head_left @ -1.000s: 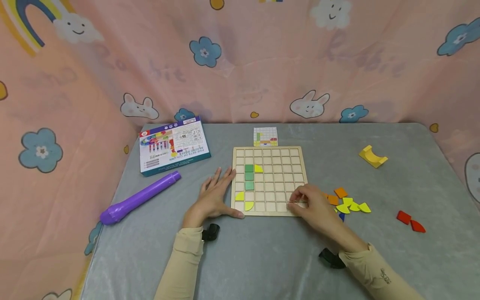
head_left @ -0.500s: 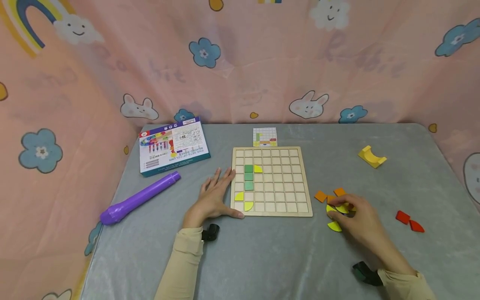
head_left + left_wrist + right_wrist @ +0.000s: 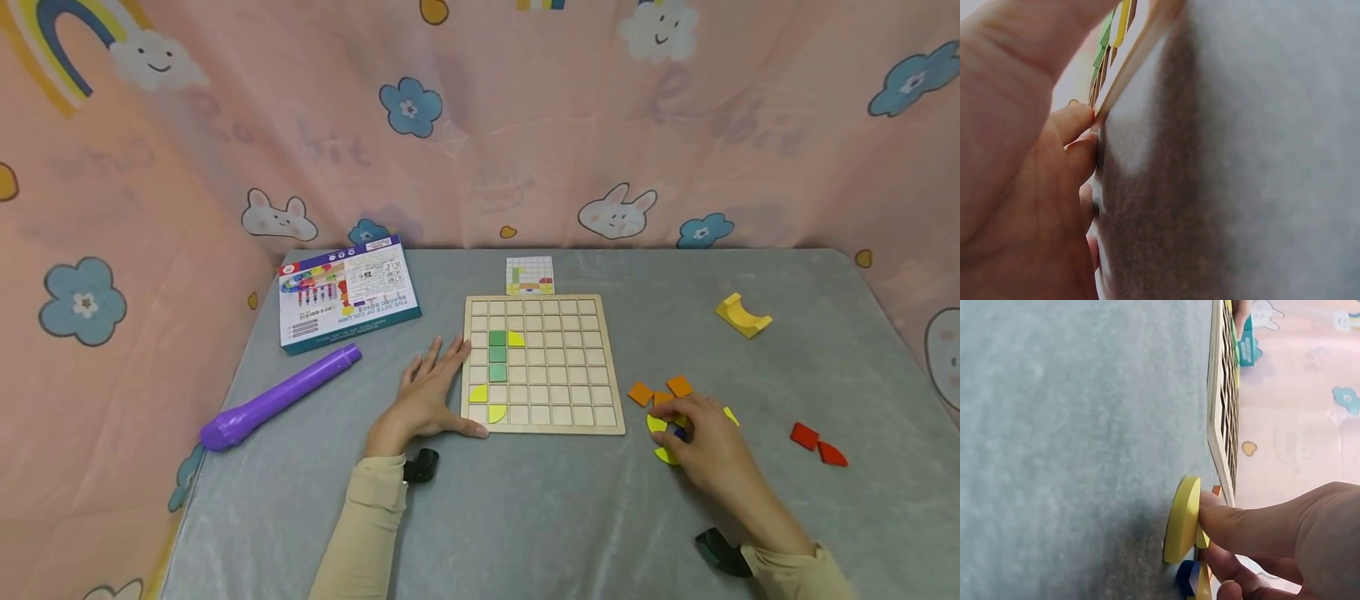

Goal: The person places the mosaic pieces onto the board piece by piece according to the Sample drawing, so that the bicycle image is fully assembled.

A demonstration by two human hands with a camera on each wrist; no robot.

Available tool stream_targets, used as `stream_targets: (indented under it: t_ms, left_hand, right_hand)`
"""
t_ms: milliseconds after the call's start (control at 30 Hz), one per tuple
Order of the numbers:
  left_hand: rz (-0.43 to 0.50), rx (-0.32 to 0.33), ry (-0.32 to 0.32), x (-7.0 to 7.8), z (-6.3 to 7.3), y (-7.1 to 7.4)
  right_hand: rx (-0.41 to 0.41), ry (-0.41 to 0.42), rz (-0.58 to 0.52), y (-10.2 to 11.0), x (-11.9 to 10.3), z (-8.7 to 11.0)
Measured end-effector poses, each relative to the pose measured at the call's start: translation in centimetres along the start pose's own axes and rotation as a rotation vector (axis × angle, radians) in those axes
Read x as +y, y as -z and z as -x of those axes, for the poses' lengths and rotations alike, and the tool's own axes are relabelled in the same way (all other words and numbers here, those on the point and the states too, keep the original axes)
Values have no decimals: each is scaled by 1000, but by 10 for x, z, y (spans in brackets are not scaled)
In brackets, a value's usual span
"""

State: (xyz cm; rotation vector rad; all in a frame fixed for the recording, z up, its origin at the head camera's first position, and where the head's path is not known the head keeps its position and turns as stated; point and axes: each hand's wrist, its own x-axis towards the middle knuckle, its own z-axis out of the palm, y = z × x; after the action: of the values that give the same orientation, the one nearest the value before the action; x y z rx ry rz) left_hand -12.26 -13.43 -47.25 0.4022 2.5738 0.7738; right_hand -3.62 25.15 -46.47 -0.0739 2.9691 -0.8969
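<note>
The right hand (image 3: 708, 442) bends over flat pieces at the board's four o'clock, thumb and forefinger narrowly parted beside smooth, thick-edged yellow quarter-rounds (image 3: 1182, 522), a blue piece (image 3: 680, 433) showing in the gap; whether one is pinched I cannot tell. Orange squares (image 3: 640, 394) lie at that hand's ten to eleven. The left hand (image 3: 427, 396), fingers spread, touches the nine o'clock edge of the pale wooden board (image 3: 557, 364), whose ridged grid holds three green squares (image 3: 497, 355) toward nine, all on soft grey cloth (image 3: 525, 517).
</note>
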Motion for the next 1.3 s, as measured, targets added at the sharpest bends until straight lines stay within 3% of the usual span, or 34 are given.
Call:
stream_targets:
  t_ms: [433, 633, 767, 967, 1100, 1300]
  left_hand:
    - [13, -10, -4, -5, -3, -3]
    - [5, -17, -2, -4, -4, -4]
    - [6, -11, 0, -5, -4, -4]
    - [0, -3, 2, -4, -3, -3]
    - [-8, 0, 11, -1, -1, -2]
    - [-15, 4, 4, 2, 0, 0]
  right_hand:
    - [-73, 30, -7, 4, -13, -9]
    - [2, 59, -110, 2, -36, -19]
    - [13, 108, -186, -11, -58, -31]
    - [-84, 95, -249, -41, -95, -43]
    - [-125, 142, -292, -59, -115, -52]
    - [-172, 155, -329, -74, -136, -65]
